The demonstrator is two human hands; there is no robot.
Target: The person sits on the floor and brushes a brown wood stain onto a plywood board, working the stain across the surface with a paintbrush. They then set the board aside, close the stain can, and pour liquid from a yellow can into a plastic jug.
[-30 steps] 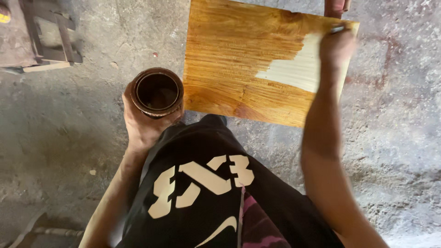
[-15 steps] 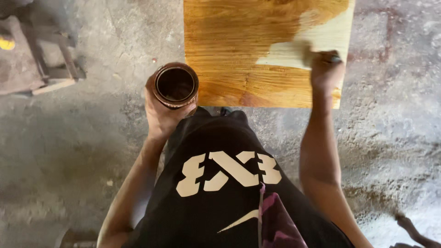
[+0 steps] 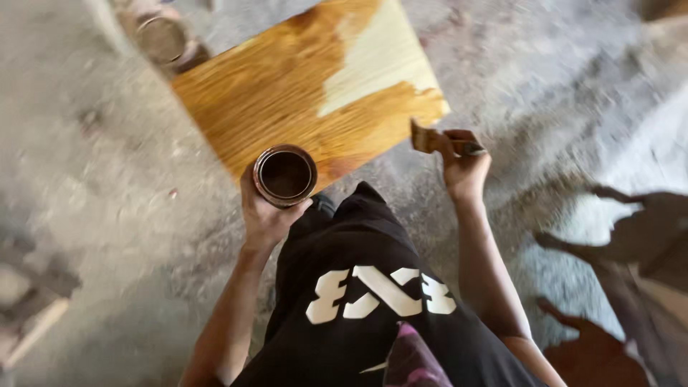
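Note:
A wooden board [image 3: 287, 93] lies on the concrete floor, mostly stained amber, with a pale bare patch [image 3: 376, 61] near its far right side. My left hand [image 3: 265, 215] holds a round can [image 3: 284, 175] of dark stain over the board's near edge. My right hand [image 3: 462, 165] grips a flat paintbrush [image 3: 430, 138], lifted just off the board's near right corner. My black shorts with a white print fill the bottom middle.
Another round can [image 3: 161, 39] stands on the floor by the board's far left corner. Wooden pieces [image 3: 32, 308] lie at the left edge. Dark brown shapes, possibly furniture parts [image 3: 631, 244], sit on the floor at the right.
The view has swung, so the board now sits tilted. My right hand has pulled the brush off the pale patch and back past the board's near right corner. The can has stayed in my left hand.

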